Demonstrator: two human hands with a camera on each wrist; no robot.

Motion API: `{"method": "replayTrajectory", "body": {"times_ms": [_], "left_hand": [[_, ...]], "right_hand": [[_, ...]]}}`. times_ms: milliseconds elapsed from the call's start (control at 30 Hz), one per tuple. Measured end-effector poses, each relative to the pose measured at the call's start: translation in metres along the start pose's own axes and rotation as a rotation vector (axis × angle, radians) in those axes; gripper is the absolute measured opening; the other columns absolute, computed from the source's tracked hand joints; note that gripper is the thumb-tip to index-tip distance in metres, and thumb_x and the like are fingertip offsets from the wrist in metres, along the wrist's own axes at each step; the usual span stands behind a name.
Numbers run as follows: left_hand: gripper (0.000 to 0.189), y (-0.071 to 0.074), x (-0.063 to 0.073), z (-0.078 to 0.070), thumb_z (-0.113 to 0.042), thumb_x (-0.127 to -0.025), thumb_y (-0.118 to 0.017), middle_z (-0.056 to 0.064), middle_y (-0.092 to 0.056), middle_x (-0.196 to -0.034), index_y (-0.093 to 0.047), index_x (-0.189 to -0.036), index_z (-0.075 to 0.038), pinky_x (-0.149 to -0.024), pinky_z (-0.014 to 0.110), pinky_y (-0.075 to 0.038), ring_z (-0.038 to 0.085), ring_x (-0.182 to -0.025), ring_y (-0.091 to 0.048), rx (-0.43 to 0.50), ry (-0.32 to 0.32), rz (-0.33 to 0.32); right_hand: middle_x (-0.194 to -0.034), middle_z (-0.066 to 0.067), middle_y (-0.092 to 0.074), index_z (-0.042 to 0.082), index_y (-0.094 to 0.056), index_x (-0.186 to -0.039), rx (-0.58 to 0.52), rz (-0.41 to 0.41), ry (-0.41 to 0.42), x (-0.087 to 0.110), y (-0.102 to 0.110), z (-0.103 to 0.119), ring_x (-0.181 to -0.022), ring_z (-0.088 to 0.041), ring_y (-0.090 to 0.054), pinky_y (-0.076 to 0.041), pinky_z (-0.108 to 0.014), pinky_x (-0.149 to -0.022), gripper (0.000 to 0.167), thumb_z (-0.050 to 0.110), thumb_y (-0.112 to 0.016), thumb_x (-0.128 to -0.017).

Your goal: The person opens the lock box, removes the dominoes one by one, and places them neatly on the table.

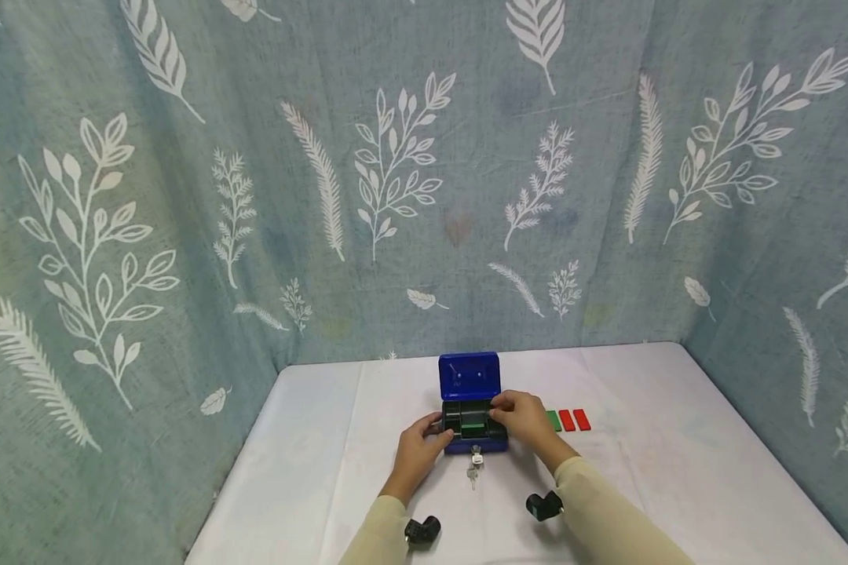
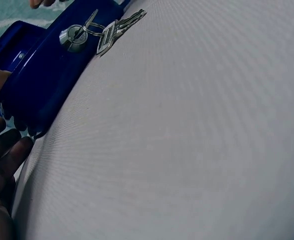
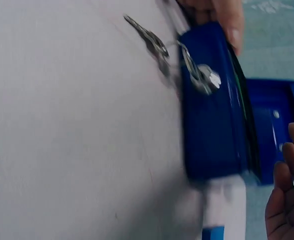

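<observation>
A blue cash box (image 1: pixel 477 446) stands on the table with its lid (image 1: pixel 469 377) raised and a dark compartment tray (image 1: pixel 452 420) inside. A green block (image 1: pixel 473 426) lies in the tray's middle compartment. Keys (image 2: pixel 109 37) hang from the lock (image 2: pixel 73 38) on the front. At the box's left end my left hand (image 1: pixel 419 455) grips it, thumb over the rim and fingers along the outer side. Over the tray's right part is my right hand (image 1: pixel 526 420), its fingers bent together. Whether anything small sits between those fingertips is hidden.
Right of the box, a green block (image 1: pixel 553 421), a red block (image 1: pixel 568 421) and another red block (image 1: pixel 582 420) lie in a row on the white table (image 1: pixel 643 486). The right wrist view shows part of a blue block (image 3: pixel 213 233). A leaf-patterned curtain (image 1: pixel 396 314) hangs behind.
</observation>
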State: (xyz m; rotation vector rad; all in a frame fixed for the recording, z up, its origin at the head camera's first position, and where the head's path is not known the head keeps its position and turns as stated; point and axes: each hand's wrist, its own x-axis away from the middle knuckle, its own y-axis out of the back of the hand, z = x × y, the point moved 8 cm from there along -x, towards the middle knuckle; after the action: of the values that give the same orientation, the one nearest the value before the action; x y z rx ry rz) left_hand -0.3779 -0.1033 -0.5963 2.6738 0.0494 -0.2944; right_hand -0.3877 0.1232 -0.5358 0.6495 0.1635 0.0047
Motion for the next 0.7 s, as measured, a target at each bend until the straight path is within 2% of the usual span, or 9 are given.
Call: {"method": "replayTrajectory", "body": {"times_ms": [167,267,467,700], "left_hand": [[0.052,0.001,0.0,0.003,-0.04,-0.085,-0.074,0.0,-0.07,-0.109,-0.064,-0.128,-0.014,-0.104,0.049,-0.038,0.019,-0.112,-0.06,-0.002,0.025,0.019],[0.05,0.001,-0.002,0.002,-0.038,-0.086,-0.073,0.001,-0.07,-0.109,-0.064,-0.128,-0.013,-0.104,0.049,-0.039,0.019,-0.111,-0.061,0.002,0.004,0.027],[0.05,-0.002,-0.004,-0.002,-0.037,-0.086,-0.073,0.001,-0.071,-0.108,-0.063,-0.128,-0.01,-0.105,0.049,-0.037,0.021,-0.114,-0.059,-0.002,-0.037,0.043],[0.051,0.003,-0.002,0.0,-0.038,-0.086,-0.073,-0.001,-0.071,-0.107,-0.063,-0.128,-0.011,-0.105,0.047,-0.038,0.018,-0.111,-0.061,-0.008,-0.022,0.028]], "right_hand": [[-0.087,0.005,-0.068,0.009,-0.073,-0.103,0.05,0.071,0.054,-0.001,-0.019,0.016,-0.082,-0.014,-0.062,-0.054,-0.039,-0.077,0.02,0.018,-0.076,-0.085],[-0.091,0.004,-0.069,0.009,-0.072,-0.106,0.126,0.099,0.097,0.001,-0.026,0.024,-0.085,-0.014,-0.063,-0.054,-0.04,-0.081,0.023,0.019,-0.076,-0.085],[-0.096,0.002,-0.068,0.013,-0.074,-0.103,0.301,0.103,0.204,0.003,-0.031,0.033,-0.09,-0.017,-0.064,-0.052,-0.042,-0.086,0.02,0.02,-0.077,-0.084],[-0.094,0.004,-0.067,0.015,-0.073,-0.1,0.462,0.132,0.337,0.0,-0.045,0.045,-0.092,-0.017,-0.063,-0.051,-0.04,-0.086,0.018,0.021,-0.078,-0.083]]}}
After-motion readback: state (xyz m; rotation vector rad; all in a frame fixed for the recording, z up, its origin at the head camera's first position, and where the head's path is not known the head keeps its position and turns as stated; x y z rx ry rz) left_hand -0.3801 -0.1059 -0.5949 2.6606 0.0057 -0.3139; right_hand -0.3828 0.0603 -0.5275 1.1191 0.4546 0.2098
